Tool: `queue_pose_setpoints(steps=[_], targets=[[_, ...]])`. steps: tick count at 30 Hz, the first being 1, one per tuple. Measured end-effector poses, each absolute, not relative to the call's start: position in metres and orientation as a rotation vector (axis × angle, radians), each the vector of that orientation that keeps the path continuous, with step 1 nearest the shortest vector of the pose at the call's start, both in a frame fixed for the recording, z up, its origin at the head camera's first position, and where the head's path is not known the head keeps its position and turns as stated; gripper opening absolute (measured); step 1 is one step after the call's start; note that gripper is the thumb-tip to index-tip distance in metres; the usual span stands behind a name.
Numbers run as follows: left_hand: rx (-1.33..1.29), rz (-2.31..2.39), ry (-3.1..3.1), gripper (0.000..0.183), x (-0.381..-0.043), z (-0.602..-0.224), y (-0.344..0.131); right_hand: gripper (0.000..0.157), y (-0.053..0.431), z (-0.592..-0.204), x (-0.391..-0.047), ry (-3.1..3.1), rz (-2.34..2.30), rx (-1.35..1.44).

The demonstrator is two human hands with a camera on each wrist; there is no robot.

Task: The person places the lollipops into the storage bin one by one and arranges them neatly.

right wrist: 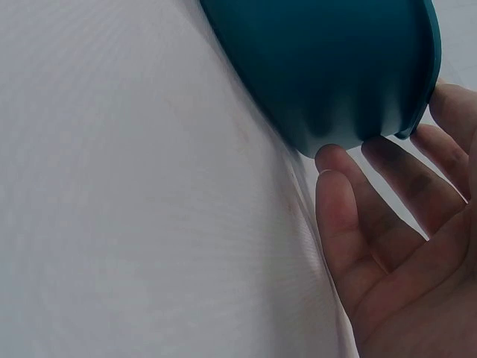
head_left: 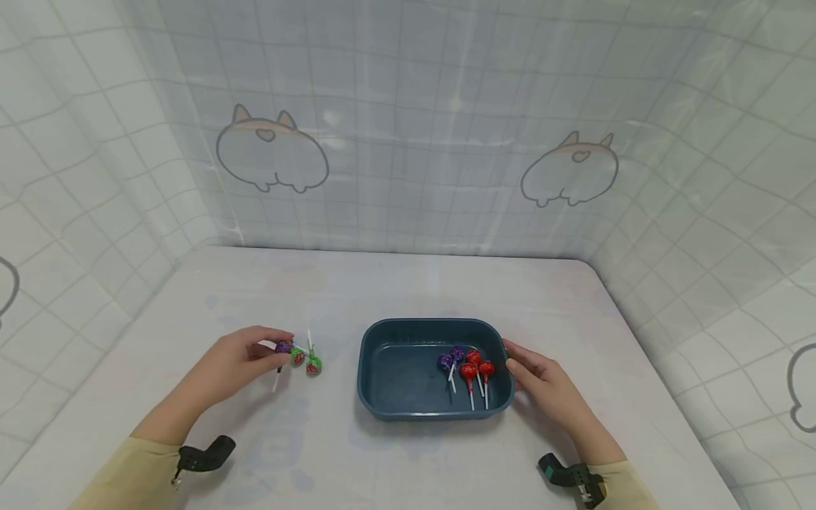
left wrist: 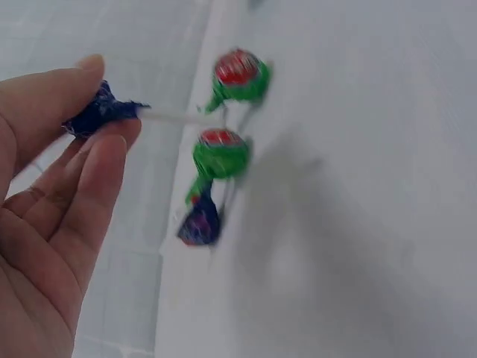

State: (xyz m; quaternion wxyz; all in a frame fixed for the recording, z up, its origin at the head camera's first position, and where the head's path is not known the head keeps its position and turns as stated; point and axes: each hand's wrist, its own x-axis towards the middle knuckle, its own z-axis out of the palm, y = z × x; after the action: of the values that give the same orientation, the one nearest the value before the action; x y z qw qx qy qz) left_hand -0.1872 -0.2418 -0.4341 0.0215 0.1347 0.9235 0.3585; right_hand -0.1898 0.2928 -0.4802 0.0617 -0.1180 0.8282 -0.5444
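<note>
My left hand [head_left: 239,360] pinches a purple-wrapped lollipop [left wrist: 100,113] by its head between thumb and fingers, the white stick pointing away from the palm. Just beyond the fingertips, two green-and-red lollipops [head_left: 314,365] lie on the table. Beside them in the left wrist view is another dark blue-purple lollipop [left wrist: 200,224]. My right hand [head_left: 547,382] touches the right end of a dark blue-green tray [head_left: 395,412], its fingers against the outer wall. Inside the tray's right half lie two purple lollipops [head_left: 445,362] and three red lollipops [head_left: 468,370], sticks toward me.
The white table [head_left: 408,283] has a pale cloth with faint prints. Tile-patterned curtains [head_left: 408,142] with animal drawings close off the back and both sides. A black strap device [head_left: 207,453] is on each wrist over a yellowish sleeve.
</note>
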Motion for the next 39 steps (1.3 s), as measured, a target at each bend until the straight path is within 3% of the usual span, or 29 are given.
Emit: queue_pose_setpoints(steps=[39], targets=[[0.568, 1.238, 2.610, 0.045, -0.248, -0.396, -0.126, 0.048, 0.290, -0.480, -0.190, 2.497, -1.643, -0.289]])
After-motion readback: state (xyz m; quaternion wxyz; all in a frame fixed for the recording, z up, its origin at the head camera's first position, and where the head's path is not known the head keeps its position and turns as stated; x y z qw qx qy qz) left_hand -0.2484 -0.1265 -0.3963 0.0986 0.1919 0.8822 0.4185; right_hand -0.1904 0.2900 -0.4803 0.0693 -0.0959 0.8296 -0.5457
